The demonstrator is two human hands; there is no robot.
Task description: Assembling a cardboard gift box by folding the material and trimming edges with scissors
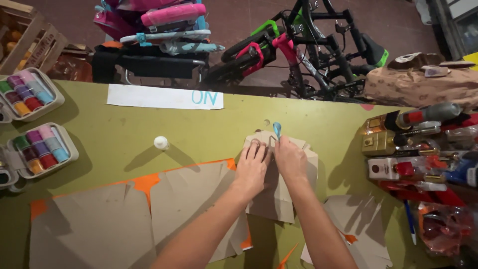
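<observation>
Just right of frame centre, the right hand pinches a blue tool upright above the cardboard piece, which the left hand presses flat beside it.

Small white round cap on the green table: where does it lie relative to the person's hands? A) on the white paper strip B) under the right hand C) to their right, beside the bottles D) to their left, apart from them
D: the small white round cap sits alone on the green table, left of the left hand and right hand, which rest on the brown cardboard piece.
</observation>
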